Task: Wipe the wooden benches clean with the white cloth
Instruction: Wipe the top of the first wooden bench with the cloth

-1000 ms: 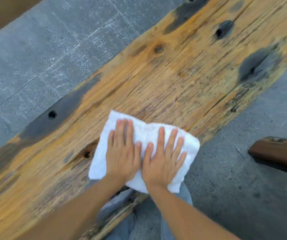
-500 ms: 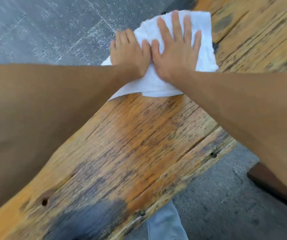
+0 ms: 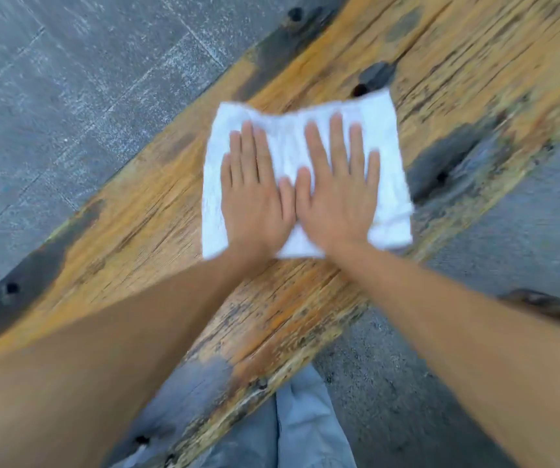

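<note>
Nearest the camera, a grey trouser leg shows below the near edge of the bench, standing on dark pavement. Two bare forearms reach forward from the lower corners and cover much of the near plank. To the right, past the right arm, the end of a dark wooden piece lies on the pavement, apart from the bench.

The bench runs slantwise from lower left to upper right, its orange-brown wood weathered, cracked along the grain and marked with grey-black patches and small dark holes.

On the middle of the plank lies the cloth, white and folded flat. Both hands rest on it side by side, thumbs touching. The left hand is flat, palm down, fingers straight and close together. The right hand is also flat, fingers slightly spread. Neither grips the cloth; both press it against the wood.

Beyond the bench's far edge, grey paving slabs fill the upper left.
</note>
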Demonstrator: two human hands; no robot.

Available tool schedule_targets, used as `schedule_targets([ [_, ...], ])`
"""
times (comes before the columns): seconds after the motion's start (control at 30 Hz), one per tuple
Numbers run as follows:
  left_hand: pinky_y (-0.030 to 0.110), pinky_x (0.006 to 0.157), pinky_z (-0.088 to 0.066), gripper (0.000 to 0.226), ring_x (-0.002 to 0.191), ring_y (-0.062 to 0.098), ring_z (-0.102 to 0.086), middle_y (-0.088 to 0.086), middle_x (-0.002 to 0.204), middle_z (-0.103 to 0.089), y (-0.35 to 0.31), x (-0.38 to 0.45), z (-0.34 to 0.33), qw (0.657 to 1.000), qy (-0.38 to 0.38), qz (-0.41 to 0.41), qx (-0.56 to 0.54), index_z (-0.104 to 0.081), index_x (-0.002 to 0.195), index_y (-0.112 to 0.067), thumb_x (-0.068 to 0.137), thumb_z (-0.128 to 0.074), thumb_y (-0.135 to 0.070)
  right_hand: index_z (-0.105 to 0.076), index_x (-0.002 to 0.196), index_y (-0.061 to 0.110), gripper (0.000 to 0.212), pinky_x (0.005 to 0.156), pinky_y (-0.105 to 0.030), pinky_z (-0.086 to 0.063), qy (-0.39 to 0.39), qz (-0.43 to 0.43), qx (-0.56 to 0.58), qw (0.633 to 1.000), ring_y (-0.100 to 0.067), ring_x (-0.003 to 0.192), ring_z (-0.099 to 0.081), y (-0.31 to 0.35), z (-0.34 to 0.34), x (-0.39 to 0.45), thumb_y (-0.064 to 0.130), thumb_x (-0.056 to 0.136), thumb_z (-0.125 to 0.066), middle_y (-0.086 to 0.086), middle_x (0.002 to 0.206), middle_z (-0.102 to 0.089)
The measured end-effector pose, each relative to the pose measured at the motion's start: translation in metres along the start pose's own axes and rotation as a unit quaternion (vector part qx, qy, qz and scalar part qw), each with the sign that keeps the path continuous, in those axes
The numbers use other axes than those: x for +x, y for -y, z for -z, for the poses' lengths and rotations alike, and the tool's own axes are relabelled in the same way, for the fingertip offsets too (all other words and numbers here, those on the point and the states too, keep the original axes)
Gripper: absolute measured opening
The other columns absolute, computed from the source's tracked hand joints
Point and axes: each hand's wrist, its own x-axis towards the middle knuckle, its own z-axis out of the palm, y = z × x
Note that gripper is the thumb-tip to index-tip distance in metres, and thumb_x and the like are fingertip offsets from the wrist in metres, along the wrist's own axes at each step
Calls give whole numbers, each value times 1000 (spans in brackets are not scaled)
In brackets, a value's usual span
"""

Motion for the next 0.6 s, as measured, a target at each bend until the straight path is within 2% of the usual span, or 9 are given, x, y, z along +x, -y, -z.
schedule_targets([
  [0.1,48,125,-20,65,156,33,-9,20,167,-12,-9,-94,-10,998,41,-35,14,-18,158,0,102,-32,-30,-20,163,35,60,126,-53,-16,-5,-50,2,999,-22,160,-11,-21,-7,-103,45,105,-33,1,172,-12],
  [0.17,52,120,-28,62,154,36,-16,24,165,-16,-15,-149,-14,995,83,-43,27,-26,155,4,101,-32,-28,-19,162,36,62,125,-54,-21,5,-70,8,997,-23,159,-12,-29,-12,-161,43,103,-37,1,173,-12],
  [0.27,50,118,-28,62,152,37,-24,25,162,-22,-16,-182,-11,990,124,-46,46,-36,150,7,100,-32,-29,-9,163,39,63,122,-55,-27,36,-106,37,993,-24,160,-7,-26,-12,-193,43,104,-30,4,173,-5],
  [0.37,48,119,-24,63,153,35,-22,22,163,-22,-15,-176,-6,989,135,-57,27,-34,151,7,99,-29,-30,0,162,40,63,126,-52,-22,60,-148,45,986,-18,160,3,-17,-6,-190,44,104,-24,11,173,6],
  [0.47,45,121,-22,65,155,29,-18,17,166,-18,-8,-137,-6,985,122,-117,9,-28,155,2,99,-29,-33,1,162,40,61,127,-51,-16,42,-217,47,974,-16,160,5,-14,-2,-164,50,104,-17,12,172,8],
  [0.6,43,125,-20,62,157,20,-10,4,169,-12,-23,-9,-5,974,94,-207,-13,-17,160,-11,102,-21,-35,1,162,41,61,126,-56,2,-11,-399,92,912,-20,160,8,-14,0,-52,53,104,-12,7,172,10],
])
